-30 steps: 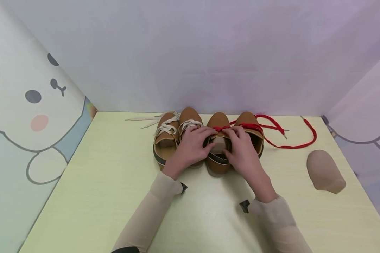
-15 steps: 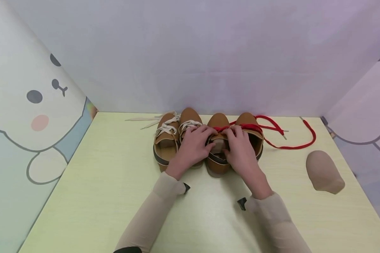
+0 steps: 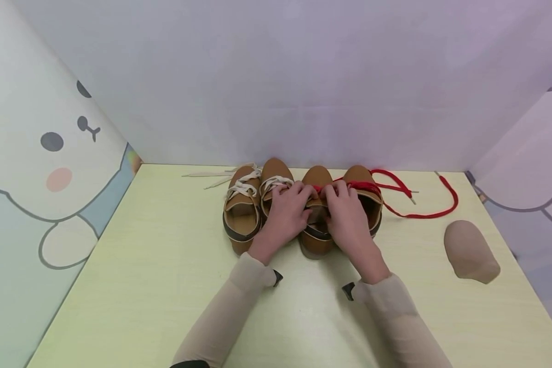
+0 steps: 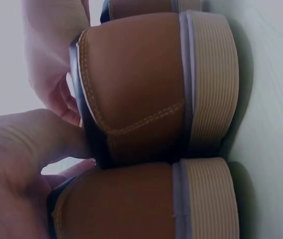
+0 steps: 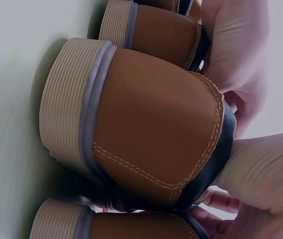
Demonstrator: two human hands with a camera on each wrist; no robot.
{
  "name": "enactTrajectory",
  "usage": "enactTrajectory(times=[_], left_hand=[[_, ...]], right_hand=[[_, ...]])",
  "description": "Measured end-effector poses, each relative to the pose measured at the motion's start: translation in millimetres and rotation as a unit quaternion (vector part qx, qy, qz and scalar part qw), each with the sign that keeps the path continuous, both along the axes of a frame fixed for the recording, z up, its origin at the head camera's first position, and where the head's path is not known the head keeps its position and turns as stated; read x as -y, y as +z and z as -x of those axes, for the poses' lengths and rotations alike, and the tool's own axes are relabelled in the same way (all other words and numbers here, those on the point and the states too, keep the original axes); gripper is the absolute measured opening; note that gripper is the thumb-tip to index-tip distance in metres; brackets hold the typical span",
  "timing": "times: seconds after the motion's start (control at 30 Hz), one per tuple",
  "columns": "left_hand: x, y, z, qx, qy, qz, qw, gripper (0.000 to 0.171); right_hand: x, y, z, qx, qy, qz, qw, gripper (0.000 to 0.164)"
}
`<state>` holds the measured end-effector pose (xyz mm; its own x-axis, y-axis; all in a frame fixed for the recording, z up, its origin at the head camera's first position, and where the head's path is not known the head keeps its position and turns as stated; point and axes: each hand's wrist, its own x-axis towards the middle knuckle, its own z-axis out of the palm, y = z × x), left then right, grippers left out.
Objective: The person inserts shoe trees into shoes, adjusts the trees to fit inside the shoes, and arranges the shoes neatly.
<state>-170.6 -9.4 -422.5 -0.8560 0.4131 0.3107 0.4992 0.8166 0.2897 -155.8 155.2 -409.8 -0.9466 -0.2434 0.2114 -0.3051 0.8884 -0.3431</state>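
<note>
Two pairs of brown shoes stand side by side in the head view. My left hand [image 3: 286, 212] and right hand [image 3: 348, 217] both grip the left shoe of the red-laced pair [image 3: 316, 243], one on each side of its mouth. The fingers curl over its upper beside the red lace [image 3: 318, 188], and the thumbs lie at the inner edge. Both wrist views show this shoe's heel [image 4: 136, 74], with a thumb at the dark collar [image 5: 216, 154]. My hands hide much of the lacing and the sides.
The white-laced shoes [image 3: 242, 207] stand at the left. The other red-laced shoe [image 3: 358, 176] stands close on the right, its long lace [image 3: 425, 215] trailing over the table [image 3: 165, 286]. A beige, rounded, shell-like piece [image 3: 471, 250] lies further right. A wall [image 3: 299, 102] rises behind.
Both hands keep their hold while the wrists and forearms draw slightly closer together. The pale patch inside the held shoe's mouth looks darker and smaller now. The other shoes stay in place.
</note>
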Motion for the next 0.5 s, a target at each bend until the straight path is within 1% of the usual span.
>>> enactTrajectory(times=[0.13,0.33,0.5], left_hand=[[-2.4,-1.4,0.1,-0.011,0.008,-0.013,0.9998,0.029],[-4.9,-4.1,0.7,-0.036,0.023,-0.017,0.9989,0.029],[-4.2,-5.6,0.8,-0.039,0.026,-0.024,0.9986,0.029]], right_hand=[[1.5,-0.4,3.2,-0.008,-0.002,-0.017,1.0,0.039],[2.8,-1.6,6.6,-0.02,-0.007,-0.045,0.999,0.039],[1.4,-3.7,4.6,-0.032,-0.009,-0.056,0.998,0.041]])
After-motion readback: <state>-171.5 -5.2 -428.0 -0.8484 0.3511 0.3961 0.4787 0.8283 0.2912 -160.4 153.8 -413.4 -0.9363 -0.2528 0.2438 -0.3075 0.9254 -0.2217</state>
